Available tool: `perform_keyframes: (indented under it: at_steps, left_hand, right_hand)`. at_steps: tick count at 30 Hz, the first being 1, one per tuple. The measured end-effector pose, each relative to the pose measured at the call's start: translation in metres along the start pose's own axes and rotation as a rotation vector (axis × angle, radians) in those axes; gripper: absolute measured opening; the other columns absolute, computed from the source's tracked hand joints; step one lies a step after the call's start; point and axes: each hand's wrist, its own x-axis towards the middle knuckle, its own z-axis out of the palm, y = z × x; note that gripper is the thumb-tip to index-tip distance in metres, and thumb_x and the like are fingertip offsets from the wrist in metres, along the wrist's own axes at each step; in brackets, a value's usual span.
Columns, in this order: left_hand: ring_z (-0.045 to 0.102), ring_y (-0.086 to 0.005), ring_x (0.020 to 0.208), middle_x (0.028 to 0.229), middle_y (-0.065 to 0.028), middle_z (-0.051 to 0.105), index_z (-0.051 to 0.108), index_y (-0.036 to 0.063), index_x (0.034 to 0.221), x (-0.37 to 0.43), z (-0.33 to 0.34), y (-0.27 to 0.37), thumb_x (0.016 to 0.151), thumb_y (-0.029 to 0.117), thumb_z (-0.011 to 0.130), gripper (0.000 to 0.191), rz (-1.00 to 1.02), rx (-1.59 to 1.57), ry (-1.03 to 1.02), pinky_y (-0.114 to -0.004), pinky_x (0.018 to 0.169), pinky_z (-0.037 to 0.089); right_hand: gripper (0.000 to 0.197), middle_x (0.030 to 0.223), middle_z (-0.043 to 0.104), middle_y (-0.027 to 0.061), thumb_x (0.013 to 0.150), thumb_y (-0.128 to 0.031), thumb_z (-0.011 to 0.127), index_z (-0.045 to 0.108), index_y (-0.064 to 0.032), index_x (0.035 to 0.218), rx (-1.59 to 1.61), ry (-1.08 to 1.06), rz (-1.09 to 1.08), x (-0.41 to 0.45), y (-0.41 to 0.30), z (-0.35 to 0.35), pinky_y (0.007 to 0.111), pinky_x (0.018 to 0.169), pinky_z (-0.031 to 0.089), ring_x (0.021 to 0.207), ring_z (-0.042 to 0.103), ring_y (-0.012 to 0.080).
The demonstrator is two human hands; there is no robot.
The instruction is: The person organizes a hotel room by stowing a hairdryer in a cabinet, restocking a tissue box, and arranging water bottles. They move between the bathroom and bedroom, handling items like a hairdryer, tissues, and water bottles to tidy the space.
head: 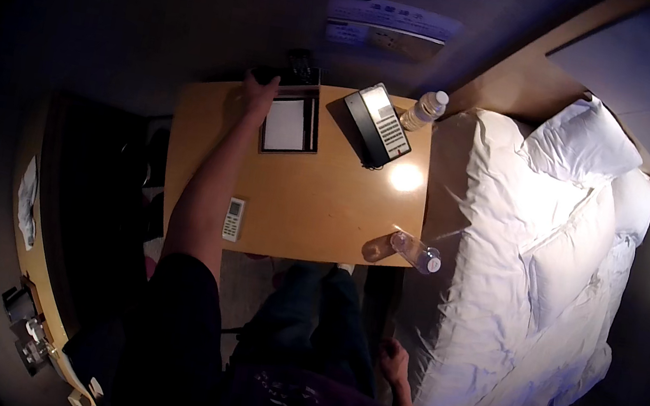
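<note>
My left hand (259, 94) reaches over the wooden table (306, 200) to its far edge. Its fingers touch a dark object, too dim to name, at the back left corner of a dark-rimmed tray (314, 130). White paper (286, 124) lies in that tray. Whether the fingers grip anything is not clear. My right hand (394, 362) hangs low beside the bed (494, 326), fingers curled in, with nothing seen in it. A desk telephone (378, 123) stands right of the tray. Near my left forearm lies a white remote control (233, 219).
A clear capped bottle (424, 111) stands at the table's back right corner. Another clear bottle (416, 252) is at the front right edge. White pillows (589, 143) and a quilt cover the bed. A side counter (52, 214) runs along the left, with tissue (27, 205) on it.
</note>
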Motion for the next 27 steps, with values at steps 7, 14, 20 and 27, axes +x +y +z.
perform_keyframes:
  at_steps: [7,14,20,27]
  left_hand:
    - [0.062,-0.0243,0.094,0.096,-0.0092,0.063,0.06,0.0024,0.101,-0.109,0.081,-0.065,0.095,0.043,0.066,0.042,-0.278,0.07,-0.279,-0.042,0.087,0.05]
    - [0.055,-0.0268,0.123,0.14,-0.0142,0.054,0.045,-0.0012,0.143,-0.116,0.198,-0.071,0.099,0.06,0.051,0.076,-0.492,-0.431,-0.296,-0.039,0.105,0.044]
    - [0.058,-0.0324,0.119,0.133,-0.02,0.059,0.05,-0.0015,0.136,-0.06,0.205,-0.087,0.097,0.061,0.053,0.074,-0.433,-0.089,-0.309,-0.042,0.1,0.046]
    - [0.034,-0.0335,0.145,0.159,-0.0217,0.033,0.029,-0.0031,0.153,-0.017,0.16,-0.103,0.099,0.062,0.048,0.087,-0.335,-0.062,-0.488,-0.042,0.116,0.032]
  right_hand:
    - [0.025,0.091,0.072,0.0143,0.088,-0.007,0.061,0.066,-0.0013,0.113,0.045,0.056,0.119,-0.016,0.001,0.025,0.033,0.079,0.054,0.085,0.071,0.0213]
    - [0.026,0.096,0.073,0.0161,0.09,-0.011,0.066,0.067,-0.0021,0.114,0.094,0.09,0.209,-0.035,-0.017,0.021,0.035,0.081,0.055,0.091,0.073,0.0247]
    - [0.026,0.096,0.073,0.0159,0.089,-0.012,0.068,0.067,-0.0021,0.113,0.133,0.12,0.344,-0.056,0.003,0.038,0.035,0.081,0.055,0.092,0.073,0.0246]
    - [0.024,0.092,0.072,0.016,0.088,-0.008,0.067,0.066,-0.0013,0.111,0.084,0.052,0.249,-0.044,-0.006,0.039,0.038,0.081,0.055,0.088,0.071,0.0282]
